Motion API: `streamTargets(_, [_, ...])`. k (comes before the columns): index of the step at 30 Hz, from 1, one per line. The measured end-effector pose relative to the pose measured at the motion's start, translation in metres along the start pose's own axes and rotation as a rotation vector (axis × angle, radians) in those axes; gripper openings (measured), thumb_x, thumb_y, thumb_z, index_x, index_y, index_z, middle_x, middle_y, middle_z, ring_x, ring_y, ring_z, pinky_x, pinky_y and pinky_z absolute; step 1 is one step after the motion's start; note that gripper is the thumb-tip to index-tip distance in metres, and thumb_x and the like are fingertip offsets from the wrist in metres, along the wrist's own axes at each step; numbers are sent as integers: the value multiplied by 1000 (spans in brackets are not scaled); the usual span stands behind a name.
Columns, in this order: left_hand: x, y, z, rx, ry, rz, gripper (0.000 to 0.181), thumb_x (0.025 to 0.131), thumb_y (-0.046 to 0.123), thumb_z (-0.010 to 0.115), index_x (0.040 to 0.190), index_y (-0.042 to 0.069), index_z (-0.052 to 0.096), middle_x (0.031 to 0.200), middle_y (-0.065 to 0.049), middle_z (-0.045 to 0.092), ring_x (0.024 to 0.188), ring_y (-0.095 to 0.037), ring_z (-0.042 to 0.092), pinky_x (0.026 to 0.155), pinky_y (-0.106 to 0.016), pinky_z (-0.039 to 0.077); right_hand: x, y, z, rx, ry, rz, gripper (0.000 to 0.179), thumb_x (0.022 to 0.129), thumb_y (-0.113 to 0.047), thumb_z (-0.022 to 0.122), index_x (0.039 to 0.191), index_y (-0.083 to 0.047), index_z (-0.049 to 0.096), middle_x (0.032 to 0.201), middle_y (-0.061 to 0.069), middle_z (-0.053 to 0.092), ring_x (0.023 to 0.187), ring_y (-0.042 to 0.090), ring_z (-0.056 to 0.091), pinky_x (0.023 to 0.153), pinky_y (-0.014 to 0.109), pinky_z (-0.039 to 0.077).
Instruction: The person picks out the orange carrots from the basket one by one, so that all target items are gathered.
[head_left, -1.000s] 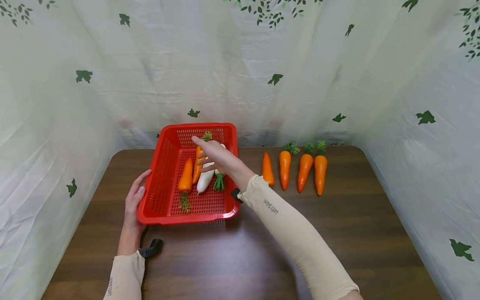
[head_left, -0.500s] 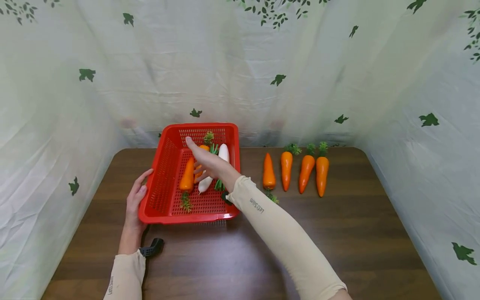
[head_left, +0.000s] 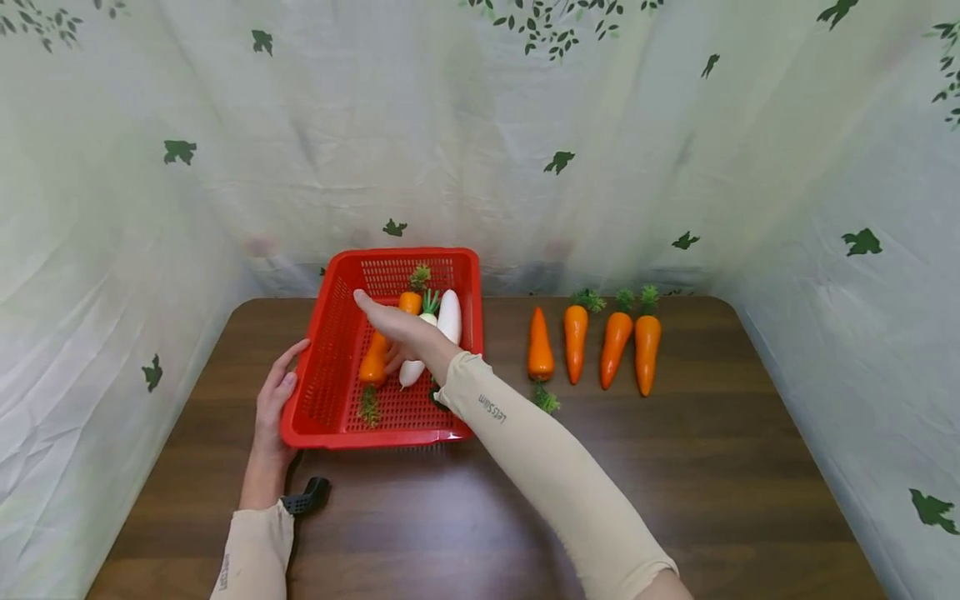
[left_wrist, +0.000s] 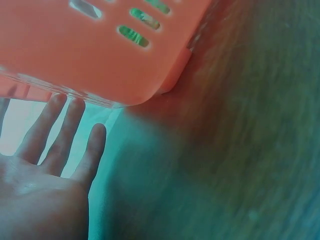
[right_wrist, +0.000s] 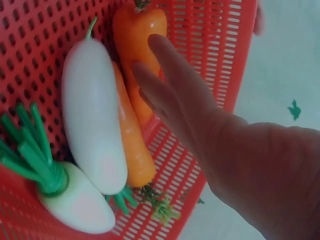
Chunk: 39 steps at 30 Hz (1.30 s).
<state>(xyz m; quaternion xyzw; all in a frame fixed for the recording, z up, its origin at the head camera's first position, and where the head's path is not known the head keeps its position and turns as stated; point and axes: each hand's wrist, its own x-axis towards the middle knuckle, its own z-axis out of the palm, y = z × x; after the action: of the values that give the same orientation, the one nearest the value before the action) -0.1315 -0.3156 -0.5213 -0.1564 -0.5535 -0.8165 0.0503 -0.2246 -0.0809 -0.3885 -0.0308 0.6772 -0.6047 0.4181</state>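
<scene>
left hand (head_left: 272, 408): fingers spread, fairly straight, touching red basket's (head_left: 378, 438) left side; right hand (head_left: 408, 329): fingers straight above a carrot (head_left: 373, 364) inside, contact unclear; basket: table's (head_left: 675, 500) far edge, toward left corner; four carrots (head_left: 575, 342): far edge, toward right corner

A: where are our views from?
B: head view's up high, we're looking forward and down at the bench (head_left: 720, 475)
A: wrist views?
B: way closer, left faces the red basket (head_left: 352, 440) from outside, right peers in, all three share it
</scene>
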Motion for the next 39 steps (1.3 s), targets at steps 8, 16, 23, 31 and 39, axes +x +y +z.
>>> streamTargets(8, [-3, 4, 2, 106, 92, -75, 55, 109, 13, 35, 163, 7, 34, 147, -8, 54, 114, -19, 63, 90, -26, 62, 10, 0, 4, 66, -12, 48, 76, 108, -65, 36, 170, -24, 19, 173, 20, 20, 144, 62, 37, 115, 66, 43])
streamTargets(16, [-4, 3, 2, 124, 85, -110, 55, 109, 13, 33, 165, 10, 32, 153, -11, 48, 120, -19, 61, 94, -28, 61, 25, 0, 8, 114, 6, 111, 80, 107, -61, 45, 169, -15, 23, 164, 37, 29, 144, 61, 40, 114, 66, 44])
streamTargets(23, [-5, 5, 0, 122, 89, -113, 55, 110, 14, 33, 165, 12, 32, 156, -10, 46, 121, -20, 62, 96, -31, 61, 37, 4, 18, 98, 33, 136, 71, 108, -44, 54, 164, -7, 30, 157, 38, 38, 138, 60, 47, 110, 65, 49])
streamTargets(31, [-6, 4, 0, 126, 89, -100, 55, 110, 14, 35, 165, 12, 32, 158, -13, 44, 121, -22, 64, 97, -33, 60, 40, 5, 23, 34, 45, 148, 56, 105, -20, 63, 152, -1, 39, 143, 40, 51, 129, 57, 57, 106, 61, 53])
streamTargets(39, [-7, 4, -1, 130, 84, -80, 55, 109, 14, 36, 164, 11, 33, 159, -11, 44, 125, -22, 61, 101, -32, 59, 42, 10, 27, -1, 12, 89, 26, 101, -11, 68, 117, 0, 51, 117, 35, 65, 123, 56, 63, 104, 61, 54])
